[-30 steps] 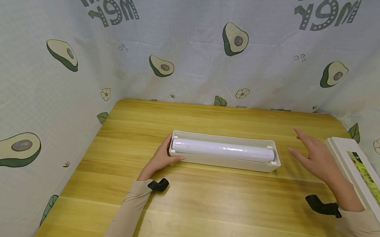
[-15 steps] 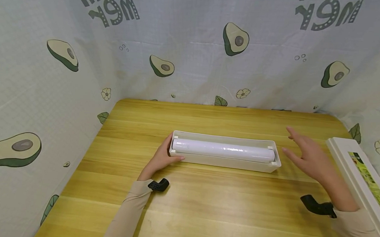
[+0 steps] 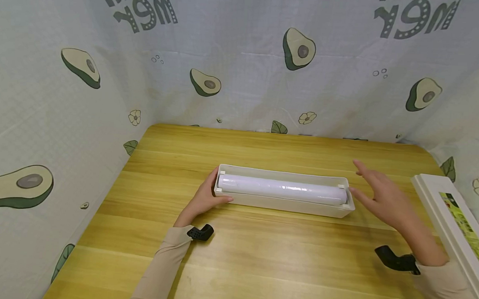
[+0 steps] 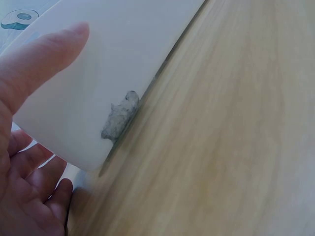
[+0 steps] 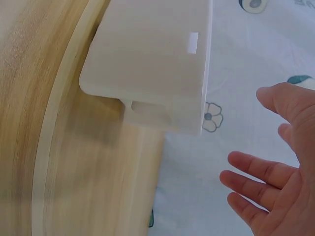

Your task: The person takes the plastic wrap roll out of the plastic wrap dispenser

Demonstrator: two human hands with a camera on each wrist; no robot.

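A long white plastic dispenser box (image 3: 277, 204) lies open-topped on the wooden table, with a glossy roll of cling film (image 3: 270, 187) inside along its length. My left hand (image 3: 203, 197) grips the box's left end, thumb on the front wall and fingers round the end. In the left wrist view the thumb (image 4: 49, 59) presses the white wall above a grey smudge (image 4: 121, 116). Beyond the right end of the box, my right hand (image 3: 384, 199) has its fingers spread and holds nothing. In the right wrist view its fingers (image 5: 266, 172) are apart from the box (image 5: 142, 54).
A long white lid-like piece (image 3: 434, 193) with a yellow-green label lies at the table's right side, beside the right forearm. An avocado-print cloth (image 3: 250, 79) hangs behind and along both sides of the table (image 3: 259, 256).
My right hand has moved left, from near the white lid-like piece to close by the box's right end. My left hand keeps its grip and the box stays put.
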